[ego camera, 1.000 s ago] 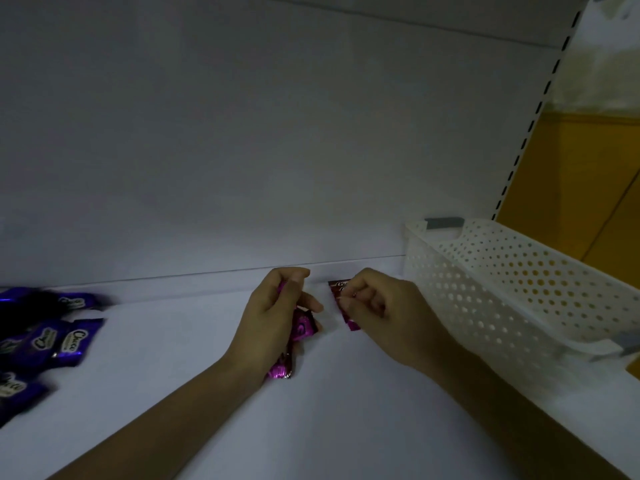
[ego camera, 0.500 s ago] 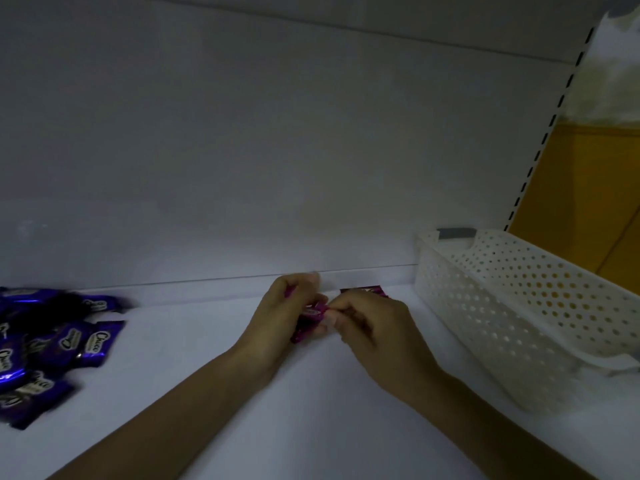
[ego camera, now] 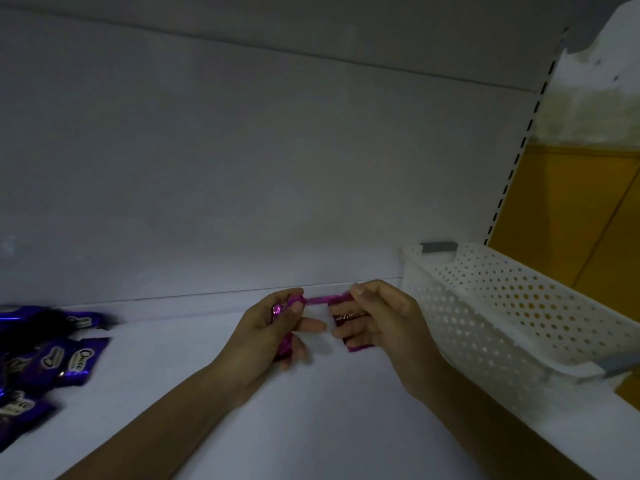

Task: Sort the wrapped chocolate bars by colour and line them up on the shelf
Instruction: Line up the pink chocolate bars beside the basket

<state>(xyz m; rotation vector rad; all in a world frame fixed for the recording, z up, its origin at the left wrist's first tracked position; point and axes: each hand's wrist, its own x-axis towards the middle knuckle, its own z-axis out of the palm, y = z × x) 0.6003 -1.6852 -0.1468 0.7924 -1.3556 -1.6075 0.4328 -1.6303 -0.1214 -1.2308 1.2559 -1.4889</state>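
Note:
My left hand [ego camera: 266, 327] grips a magenta wrapped chocolate bar [ego camera: 285, 341] near the back of the white shelf [ego camera: 311, 410]. My right hand [ego camera: 377, 317] holds a second magenta bar [ego camera: 356, 344], its lower end close to the shelf surface. A thin magenta strip of wrapper [ego camera: 322, 300] spans between the two hands at fingertip height; whose bar it belongs to I cannot tell. Several blue-purple wrapped bars [ego camera: 65, 358] lie in a loose pile at the far left of the shelf.
A white perforated plastic basket [ego camera: 502, 306] with grey handle clips stands on the shelf just right of my right hand. The shelf's white back panel [ego camera: 242, 168] rises behind my hands. A slotted upright [ego camera: 512, 161] and an orange wall lie at the right.
My hands met half a second ago and have drawn slightly apart, each with a magenta bar. The view has shifted a little, with the basket now further right.

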